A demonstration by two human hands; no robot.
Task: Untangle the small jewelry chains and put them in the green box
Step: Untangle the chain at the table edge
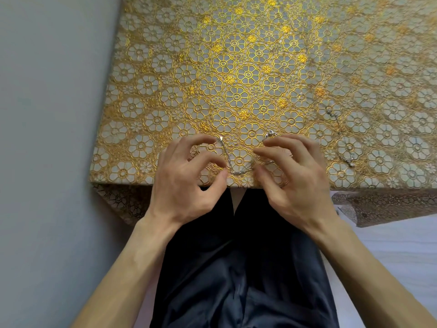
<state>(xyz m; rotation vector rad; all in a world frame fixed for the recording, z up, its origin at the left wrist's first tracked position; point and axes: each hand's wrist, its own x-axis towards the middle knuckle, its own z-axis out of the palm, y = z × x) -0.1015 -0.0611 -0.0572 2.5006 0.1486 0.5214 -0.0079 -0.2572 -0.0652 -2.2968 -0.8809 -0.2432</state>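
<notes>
- Head view looks down past your forearms onto a tabletop (236, 67) covered in a gold flowered cloth (146, 86), which folds over the near edge.
- Your left hand (186, 176) and right hand (298, 178) are both at that near edge, side by side and close together, with fingers curled.
- A silver chain (236, 172) runs between them in a loose U on the cloth. One end is at your left forefinger tip and the low bend is just beside your left thumb (218, 175).
- The other side of the U climbs under your right fingers. A small clasp (271, 133) shows just beyond your right forefinger.
- Left grip: forefinger and thumb are apart and each touches the chain. You cannot tell from here whether they pinch it or only press it down.
- Right grip: the fingers are bunched over the chain with the thumb close below. Whether they are clamped on it cannot be told either.
- A second chain (340, 136) lies stretched out on the cloth, to the right of your right hand and apart from it.
- Your dark trousers (236, 268) fill the space below the edge, and a grey wall (47, 114) stands to the left.
</notes>
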